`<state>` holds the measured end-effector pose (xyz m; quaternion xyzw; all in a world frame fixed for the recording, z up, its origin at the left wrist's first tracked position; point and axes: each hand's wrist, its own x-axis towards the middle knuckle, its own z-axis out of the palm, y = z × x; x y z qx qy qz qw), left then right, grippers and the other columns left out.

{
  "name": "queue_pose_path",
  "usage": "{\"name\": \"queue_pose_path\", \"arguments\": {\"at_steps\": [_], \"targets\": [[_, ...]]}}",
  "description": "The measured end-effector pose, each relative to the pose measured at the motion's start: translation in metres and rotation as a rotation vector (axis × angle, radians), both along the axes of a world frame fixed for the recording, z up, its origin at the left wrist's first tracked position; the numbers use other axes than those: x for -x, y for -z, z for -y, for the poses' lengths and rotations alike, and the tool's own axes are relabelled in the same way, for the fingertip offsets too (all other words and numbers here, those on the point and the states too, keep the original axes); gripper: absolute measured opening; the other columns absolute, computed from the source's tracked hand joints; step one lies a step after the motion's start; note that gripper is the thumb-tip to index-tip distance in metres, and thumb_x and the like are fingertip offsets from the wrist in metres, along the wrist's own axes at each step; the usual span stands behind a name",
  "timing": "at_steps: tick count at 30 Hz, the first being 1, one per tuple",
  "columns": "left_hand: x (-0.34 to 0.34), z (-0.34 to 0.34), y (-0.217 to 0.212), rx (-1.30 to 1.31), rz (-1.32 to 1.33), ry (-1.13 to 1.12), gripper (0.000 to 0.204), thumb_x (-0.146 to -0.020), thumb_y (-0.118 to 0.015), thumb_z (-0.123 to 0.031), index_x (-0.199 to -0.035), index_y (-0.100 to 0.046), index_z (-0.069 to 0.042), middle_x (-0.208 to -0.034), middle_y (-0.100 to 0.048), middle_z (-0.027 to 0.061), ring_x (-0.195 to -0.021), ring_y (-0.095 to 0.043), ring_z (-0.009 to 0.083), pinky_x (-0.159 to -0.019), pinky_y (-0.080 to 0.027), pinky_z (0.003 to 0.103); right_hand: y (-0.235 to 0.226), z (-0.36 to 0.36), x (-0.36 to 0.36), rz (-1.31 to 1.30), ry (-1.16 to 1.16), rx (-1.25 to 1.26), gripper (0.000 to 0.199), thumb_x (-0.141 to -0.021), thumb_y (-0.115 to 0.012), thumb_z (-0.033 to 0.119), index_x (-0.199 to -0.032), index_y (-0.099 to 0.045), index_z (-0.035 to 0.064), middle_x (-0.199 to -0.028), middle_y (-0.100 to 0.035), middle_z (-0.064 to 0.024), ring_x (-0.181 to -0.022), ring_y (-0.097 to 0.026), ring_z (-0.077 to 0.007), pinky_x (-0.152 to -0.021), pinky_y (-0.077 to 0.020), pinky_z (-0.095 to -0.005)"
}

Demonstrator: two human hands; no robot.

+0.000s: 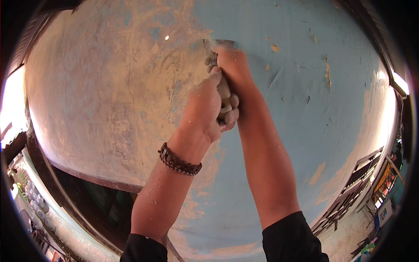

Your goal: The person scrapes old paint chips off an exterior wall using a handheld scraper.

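Both of my hands grip one scraper (224, 88) with a wide, flat blade held up at the wall (288, 113). My right hand (232, 61) is closed high on the tool, close behind the blade. Lower down, my left hand (204, 102) wraps around the handle, its fingers curled over the far side. Most of the blade is hidden behind my right hand; its upper edge lies at the border between blue paint and bare tan plaster. Pale dust covers my fingers, and a dark braided bracelet (179, 160) circles my left wrist.
Left of the scraper the wall is patchy tan plaster with a long crack (131, 83). Blue paint to the right has chips and flakes (327, 72). A dark framed opening (104, 198) lies at lower left. Slatted window openings (353, 187) stand at the right.
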<state>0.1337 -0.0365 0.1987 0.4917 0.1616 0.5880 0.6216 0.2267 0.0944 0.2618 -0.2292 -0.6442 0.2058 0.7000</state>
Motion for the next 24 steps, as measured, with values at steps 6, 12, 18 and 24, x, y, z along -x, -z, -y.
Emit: {"name": "queue_pose_path", "arguments": {"at_steps": [6, 12, 18, 24], "targets": [[0.015, -0.005, 0.037, 0.037, 0.004, -0.046, 0.029, -0.1, -0.039, -0.041, -0.092, -0.047, -0.015, -0.059, -0.05, 0.0052, -0.033, -0.035, 0.0141, -0.03, -0.024, 0.024, 0.046, 0.052, 0.034, -0.138, -0.144, 0.18, 0.026, -0.086, -0.058, 0.018, -0.087, -0.056, -0.0075, -0.07, -0.062, -0.0154, -0.05, -0.057, -0.0192, -0.043, -0.0428, -0.0306], [0.011, -0.01, -0.003, -0.047, -0.008, -0.067, 0.027, -0.101, -0.036, -0.038, -0.092, -0.046, -0.014, -0.06, -0.048, 0.0043, -0.034, -0.035, 0.0126, -0.029, -0.024, 0.024, -0.002, 0.009, 0.023, -0.084, -0.076, 0.02, 0.027, -0.087, -0.057, 0.017, -0.093, -0.056, -0.0083, -0.071, -0.062, -0.0155, -0.05, -0.057, -0.0192, -0.043, -0.0431, -0.0306], [0.014, -0.015, 0.013, -0.058, -0.019, -0.051, 0.026, -0.101, -0.035, -0.037, -0.089, -0.045, -0.016, -0.06, -0.048, 0.0042, -0.034, -0.035, 0.0129, -0.03, -0.023, 0.025, 0.011, 0.028, 0.031, -0.12, -0.114, 0.072, 0.024, -0.087, -0.056, 0.016, -0.089, -0.058, -0.0082, -0.071, -0.063, -0.0143, -0.049, -0.055, -0.0183, -0.044, -0.0428, -0.0304], [0.008, -0.016, -0.033, -0.133, -0.046, -0.089, 0.026, -0.101, -0.035, -0.036, -0.088, -0.045, -0.016, -0.059, -0.049, 0.0041, -0.035, -0.036, 0.0132, -0.031, -0.023, 0.025, -0.035, 0.036, 0.023, -0.132, -0.209, 0.029, 0.024, -0.086, -0.056, 0.018, -0.081, -0.059, -0.0049, -0.07, -0.062, -0.013, -0.048, -0.055, -0.0166, -0.044, -0.0421, -0.0301]]}}
